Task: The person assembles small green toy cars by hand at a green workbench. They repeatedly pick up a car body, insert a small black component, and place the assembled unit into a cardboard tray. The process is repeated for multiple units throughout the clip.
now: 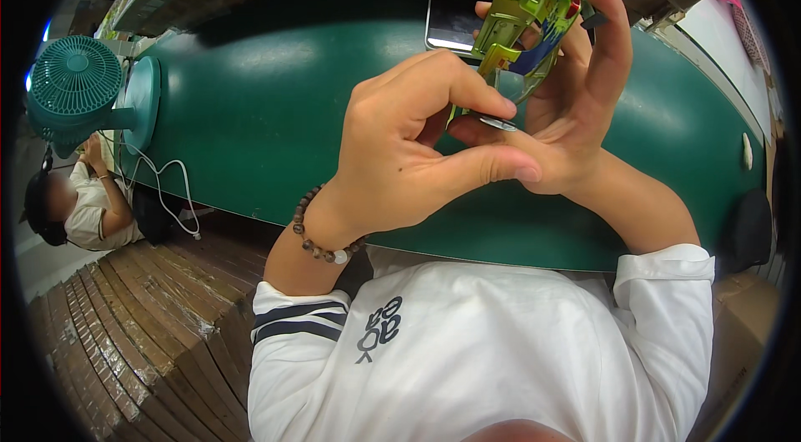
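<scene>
My right hand (576, 121) holds up a glossy yellow-green plastic frame (501, 29) with blue and red patches and curved, cut-out sides. Its fingers are curled behind and around the frame, above the table. Close against it on the left, my left hand (409, 137) has its fingers bent, with a dark beaded bracelet at the wrist. The left index fingertip presses on a small, thin silver piece (498, 122) beside the right thumb. The left thumb lies against the base of the right hand. What the hidden left fingers touch cannot be made out.
A phone (446, 16) lies on the green table (250, 108) behind the frame. At the left end stands a green fan (79, 79) with a white cable (179, 183) hanging over the edge. Stacked cardboard (142, 342) is at lower left; another person (100, 200) sits beyond.
</scene>
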Available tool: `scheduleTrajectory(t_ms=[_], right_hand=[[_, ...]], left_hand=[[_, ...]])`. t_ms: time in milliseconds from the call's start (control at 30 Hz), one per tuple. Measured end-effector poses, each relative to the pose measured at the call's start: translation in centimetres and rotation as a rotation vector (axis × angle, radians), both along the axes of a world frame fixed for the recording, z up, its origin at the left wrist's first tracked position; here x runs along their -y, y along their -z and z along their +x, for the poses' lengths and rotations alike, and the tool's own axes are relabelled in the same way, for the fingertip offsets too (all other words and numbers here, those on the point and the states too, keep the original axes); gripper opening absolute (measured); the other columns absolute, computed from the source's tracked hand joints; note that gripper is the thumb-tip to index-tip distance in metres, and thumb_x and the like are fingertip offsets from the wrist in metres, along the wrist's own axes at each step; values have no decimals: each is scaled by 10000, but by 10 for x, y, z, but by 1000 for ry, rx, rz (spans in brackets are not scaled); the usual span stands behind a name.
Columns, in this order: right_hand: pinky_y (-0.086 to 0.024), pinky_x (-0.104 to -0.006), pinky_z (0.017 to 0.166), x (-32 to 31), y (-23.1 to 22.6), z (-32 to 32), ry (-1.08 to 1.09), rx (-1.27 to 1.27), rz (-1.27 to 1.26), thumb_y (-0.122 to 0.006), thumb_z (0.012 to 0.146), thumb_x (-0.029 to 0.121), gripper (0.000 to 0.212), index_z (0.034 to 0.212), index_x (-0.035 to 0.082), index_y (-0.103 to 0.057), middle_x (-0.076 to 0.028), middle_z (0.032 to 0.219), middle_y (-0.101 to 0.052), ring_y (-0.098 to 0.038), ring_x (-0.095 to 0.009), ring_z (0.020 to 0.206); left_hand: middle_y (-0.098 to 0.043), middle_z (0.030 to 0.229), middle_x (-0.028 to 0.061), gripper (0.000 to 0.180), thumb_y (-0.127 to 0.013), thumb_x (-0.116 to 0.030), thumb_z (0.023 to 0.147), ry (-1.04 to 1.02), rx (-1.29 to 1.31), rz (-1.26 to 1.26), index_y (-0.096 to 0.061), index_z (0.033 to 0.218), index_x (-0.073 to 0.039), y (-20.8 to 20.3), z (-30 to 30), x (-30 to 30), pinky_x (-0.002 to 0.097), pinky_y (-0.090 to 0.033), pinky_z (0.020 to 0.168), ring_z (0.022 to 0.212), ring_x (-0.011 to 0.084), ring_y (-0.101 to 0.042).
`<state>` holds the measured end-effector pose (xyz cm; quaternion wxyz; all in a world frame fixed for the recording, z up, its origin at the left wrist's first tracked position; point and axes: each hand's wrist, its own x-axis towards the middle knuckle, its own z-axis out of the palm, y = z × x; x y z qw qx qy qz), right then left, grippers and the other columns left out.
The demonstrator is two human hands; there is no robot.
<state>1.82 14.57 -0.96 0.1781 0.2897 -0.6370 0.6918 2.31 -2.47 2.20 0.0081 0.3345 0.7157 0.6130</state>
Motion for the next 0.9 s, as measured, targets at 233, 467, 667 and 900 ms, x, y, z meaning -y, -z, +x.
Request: scheduleTrajectory(t_ms=[233,467,667,900], right_hand=[[-498,-436,952,2,1,-1,0,101,-17,-883,622,89,1245,1483,198,10,-248,1453,-276,-501,-320,1208],[-448,-477,1012,-5,-23,8,19,69,-236,-905,607,318,1274,1471,288,30,-231,1482,-214,-442,-381,1269],[-355,-480,1082,-20,-1,4,-63,69,-198,-891,627,345,1218,1464,308,-7,-206,1512,-169,-334,-374,1346],[-433,-362,922,-57,16,9,359,-267,254,-872,656,106,994,1413,48,-230,-153,1311,-433,-501,-257,1124]], left_hand=[[-610,900,72,418,-881,-147,642,-53,-116,-111,-628,935,11,-6,-1,3,248,-491,711,749,109,-562],[-267,1496,185,1109,-913,-329,575,-232,-789,-59,-257,1426,-56,0,-20,2,373,-430,972,1251,259,-457],[-418,1411,160,919,-869,-141,655,74,-79,4,-352,1396,27,17,-11,-13,339,-441,989,1212,238,-511],[-521,1318,182,601,-738,85,665,-229,-250,-70,-518,1222,41,18,-16,-11,301,-461,971,1174,213,-547]])
